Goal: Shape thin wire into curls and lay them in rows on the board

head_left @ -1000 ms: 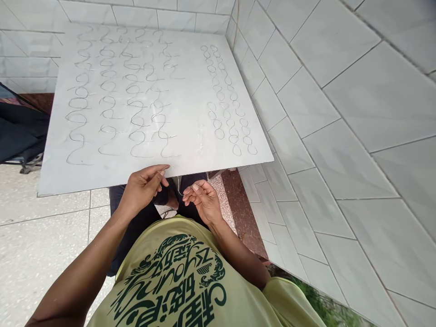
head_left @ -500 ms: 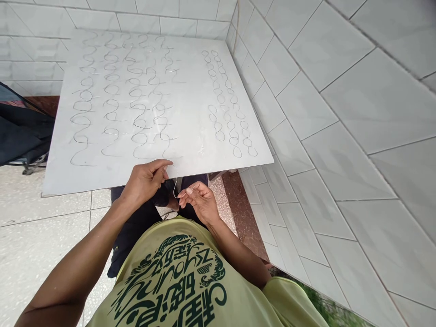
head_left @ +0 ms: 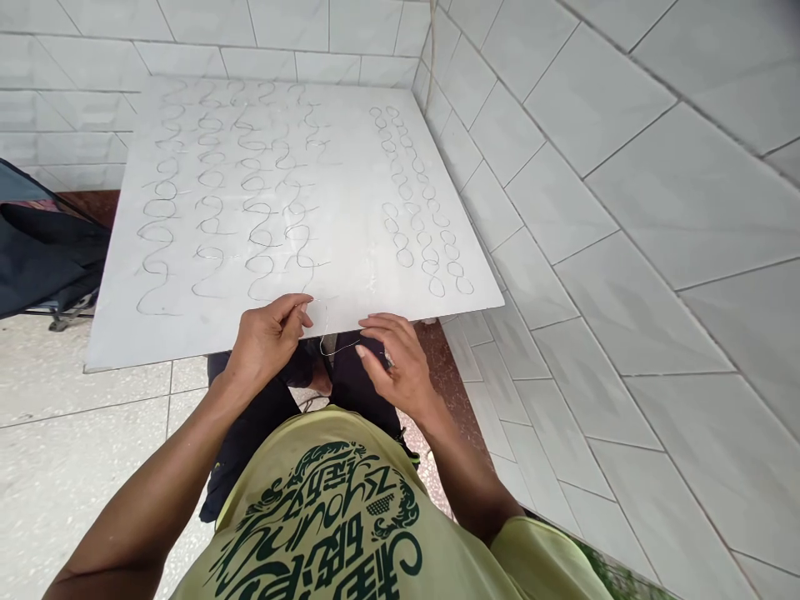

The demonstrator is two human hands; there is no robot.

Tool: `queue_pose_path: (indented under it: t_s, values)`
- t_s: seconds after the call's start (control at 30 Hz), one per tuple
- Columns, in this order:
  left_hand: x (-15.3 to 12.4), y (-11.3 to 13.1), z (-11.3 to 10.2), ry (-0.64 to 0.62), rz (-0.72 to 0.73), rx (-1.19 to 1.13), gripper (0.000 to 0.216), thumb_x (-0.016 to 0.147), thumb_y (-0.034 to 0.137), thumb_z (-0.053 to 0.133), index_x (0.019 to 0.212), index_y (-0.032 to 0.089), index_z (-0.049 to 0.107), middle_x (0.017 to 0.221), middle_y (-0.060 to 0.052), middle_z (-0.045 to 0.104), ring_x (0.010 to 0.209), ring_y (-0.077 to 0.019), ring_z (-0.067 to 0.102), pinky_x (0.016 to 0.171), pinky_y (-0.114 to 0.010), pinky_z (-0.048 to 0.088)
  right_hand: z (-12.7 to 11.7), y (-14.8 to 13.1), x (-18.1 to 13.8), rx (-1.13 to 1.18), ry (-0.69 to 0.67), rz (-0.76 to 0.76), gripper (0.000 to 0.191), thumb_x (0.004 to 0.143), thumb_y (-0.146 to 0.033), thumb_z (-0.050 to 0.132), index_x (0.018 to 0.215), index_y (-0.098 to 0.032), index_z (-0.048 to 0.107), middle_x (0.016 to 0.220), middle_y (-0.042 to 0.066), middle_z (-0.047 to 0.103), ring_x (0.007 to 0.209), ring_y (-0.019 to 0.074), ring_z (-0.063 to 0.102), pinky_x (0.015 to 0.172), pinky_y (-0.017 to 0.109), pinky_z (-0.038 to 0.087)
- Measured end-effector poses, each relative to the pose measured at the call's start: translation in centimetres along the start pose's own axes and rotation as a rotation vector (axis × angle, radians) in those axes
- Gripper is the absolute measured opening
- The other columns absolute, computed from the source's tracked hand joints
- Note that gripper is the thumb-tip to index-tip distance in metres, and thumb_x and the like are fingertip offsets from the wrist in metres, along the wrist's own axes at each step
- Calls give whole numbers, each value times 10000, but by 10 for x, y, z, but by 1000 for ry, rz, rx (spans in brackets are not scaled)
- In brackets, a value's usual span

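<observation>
Wire (head_left: 325, 340) pinched between hands, at board (head_left: 206, 333) near edge

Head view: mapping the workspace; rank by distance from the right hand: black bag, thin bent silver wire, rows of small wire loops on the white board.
1. Thin bent silver wire, at the right hand's fingertips.
2. Rows of small wire loops, ahead, white board's right.
3. Black bag, far left.

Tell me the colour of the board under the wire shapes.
The board is white; head view.
</observation>
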State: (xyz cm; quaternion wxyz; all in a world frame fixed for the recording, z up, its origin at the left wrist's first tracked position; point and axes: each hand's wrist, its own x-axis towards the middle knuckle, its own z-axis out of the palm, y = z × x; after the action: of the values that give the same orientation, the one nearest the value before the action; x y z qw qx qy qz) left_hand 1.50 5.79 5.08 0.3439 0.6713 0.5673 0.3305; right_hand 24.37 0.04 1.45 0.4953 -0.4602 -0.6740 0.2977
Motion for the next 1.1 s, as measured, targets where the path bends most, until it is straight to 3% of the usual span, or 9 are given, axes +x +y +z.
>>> queue_pose_path:
  t_s: [0.1,0.23,0.33,0.47,0.63,0.73,0.87,1.0,1.1]
  values:
    - [2,0,3,10,-38,-108,307,958,355,578,1155,198,753,818,-42,749,621,-140,626,622,-253,514,1,-8,12,-195,-199,-186,311,970,-282,664,1279,-250,658,1312,127,685,1296,336,564,1209,629,321]
    - [5,-3,4,23,-94,-223,307,935,401,627,1119,194,759,812,-46,747,589,-139,609,550,-241,490,14,-5,16,-270,-347,-292,245,1023,-200,547,1226,-240,677,1127,111,723,1149,280,625,1221,593,320]
    - [7,0,2,-14,-110,-228,330,939,441,633,1099,180,756,804,-52,744,583,-141,603,537,-246,491,19,5,14,-254,-373,-312,291,1028,-130,482,1180,-253,697,994,92,720,1028,255,635,1176,553,381]
    - [8,10,-4,-52,-117,-253,417,963,520,600,1123,161,741,889,-84,770,601,-151,631,587,-278,531,18,14,16,-219,-373,-307,284,1042,-184,478,1176,-268,714,971,101,721,994,277,630,1037,528,472]
    - [-6,21,-17,128,-101,-271,455,956,550,609,1199,177,706,1052,-110,771,773,-193,693,695,-308,572,14,25,21,-183,-286,-254,244,1042,-264,521,1155,-269,737,995,110,746,1005,294,642,943,508,505]
    - [-29,19,-21,184,-139,-233,398,977,528,582,1186,216,712,1019,-85,768,818,-207,699,739,-320,581,8,33,31,-166,-275,-234,231,1044,-287,524,1116,-268,743,955,102,749,970,285,647,940,510,510]
    - [-68,-13,-17,127,-210,-165,333,969,515,586,1126,262,738,947,-48,772,795,-231,706,763,-352,585,-3,45,58,-132,-238,-228,213,1032,-352,567,996,-261,757,871,86,729,916,269,647,937,494,514]
    - [-95,-79,-14,81,-231,40,265,932,509,615,1061,309,733,946,-32,776,863,-295,732,802,-407,585,-14,58,99,-116,-232,-252,233,1009,-412,611,904,-264,757,799,62,702,868,255,635,910,461,514]
    - [-103,-132,-17,205,-231,230,254,944,484,568,1054,314,721,1067,-70,753,992,-352,719,895,-480,568,-18,70,135,-178,-241,-311,240,1014,-386,597,884,-260,754,780,53,698,841,248,623,873,437,503]
